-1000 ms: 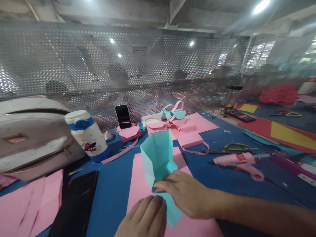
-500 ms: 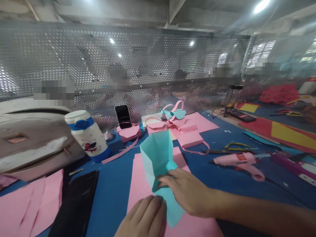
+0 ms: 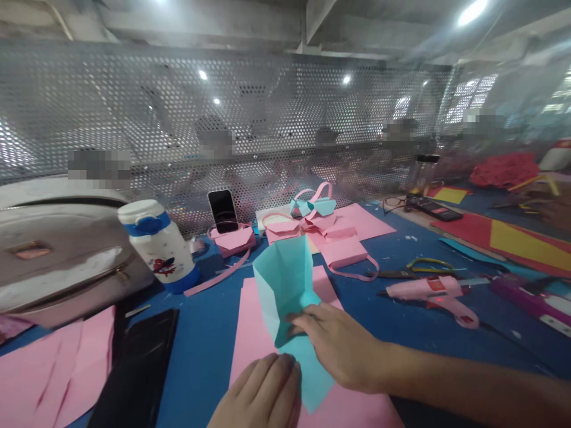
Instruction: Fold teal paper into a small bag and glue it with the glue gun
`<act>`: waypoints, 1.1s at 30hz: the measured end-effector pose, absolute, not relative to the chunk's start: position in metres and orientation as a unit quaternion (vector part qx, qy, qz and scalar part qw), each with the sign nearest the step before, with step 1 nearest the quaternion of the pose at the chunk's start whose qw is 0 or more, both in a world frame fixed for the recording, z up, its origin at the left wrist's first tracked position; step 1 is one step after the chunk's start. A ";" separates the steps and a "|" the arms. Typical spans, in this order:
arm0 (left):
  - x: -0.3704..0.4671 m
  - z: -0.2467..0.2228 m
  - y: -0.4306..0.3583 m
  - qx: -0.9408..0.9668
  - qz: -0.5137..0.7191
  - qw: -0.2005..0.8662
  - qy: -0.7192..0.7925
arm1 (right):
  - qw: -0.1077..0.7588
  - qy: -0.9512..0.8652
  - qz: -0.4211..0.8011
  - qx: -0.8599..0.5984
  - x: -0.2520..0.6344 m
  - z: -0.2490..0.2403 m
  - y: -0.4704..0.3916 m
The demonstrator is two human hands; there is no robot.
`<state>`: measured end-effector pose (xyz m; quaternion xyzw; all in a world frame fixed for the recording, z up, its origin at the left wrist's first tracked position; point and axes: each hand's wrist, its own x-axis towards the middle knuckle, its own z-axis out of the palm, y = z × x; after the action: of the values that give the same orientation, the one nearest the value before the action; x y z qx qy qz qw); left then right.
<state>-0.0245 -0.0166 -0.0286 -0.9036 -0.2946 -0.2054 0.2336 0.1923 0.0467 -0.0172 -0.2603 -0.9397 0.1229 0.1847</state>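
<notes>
A light-blue folded paper (image 3: 289,276) stands part upright over pink sheets (image 3: 250,318), its lower flap lying flat toward me. My right hand (image 3: 341,345) reaches in from the right, thumb and fingers closed on the blue paper at the crease inside the fold. At the flap's left edge is my left hand (image 3: 263,389), fingers bent and pressed together against the blue paper; its thumb is hidden. Beyond the fold lie several small pink paper bags (image 3: 343,252) with strip handles, and a light-blue one (image 3: 314,206).
Left are a backpack (image 3: 75,255), a white-and-blue bottle (image 3: 156,244), a black flat case (image 3: 138,362) and cut pink paper (image 3: 57,368). Right are a pink glue gun (image 3: 428,291), scissors (image 3: 423,266) and a purple object (image 3: 526,297). A perforated metal screen (image 3: 267,107) stands behind.
My hands and the blue paper hold nearly the same place. At the far right, another person's hand and a yellow strip have shifted slightly.
</notes>
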 end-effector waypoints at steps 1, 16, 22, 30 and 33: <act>-0.025 -0.028 -0.016 -0.904 -0.205 0.234 -0.294 | 0.190 -0.938 0.121 -0.264 0.192 -0.017 0.046; -0.023 -0.024 -0.016 -0.901 -0.217 0.237 -0.292 | 0.207 -0.931 0.080 -0.290 0.192 -0.019 0.045; -0.025 -0.025 -0.017 -0.905 -0.207 0.234 -0.290 | 0.200 -0.921 0.093 -0.320 0.191 -0.016 0.046; -0.024 -0.027 -0.016 -0.905 -0.211 0.230 -0.290 | 0.205 -0.927 0.068 -0.307 0.192 -0.021 0.047; -0.025 -0.028 -0.016 -0.905 -0.211 0.233 -0.286 | 0.215 -0.925 0.069 -0.305 0.193 -0.026 0.048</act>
<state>-0.0247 -0.0164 -0.0276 -0.9050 -0.2862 -0.2113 0.2335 0.1927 0.0483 -0.0259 -0.3053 -0.9251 0.0693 0.2150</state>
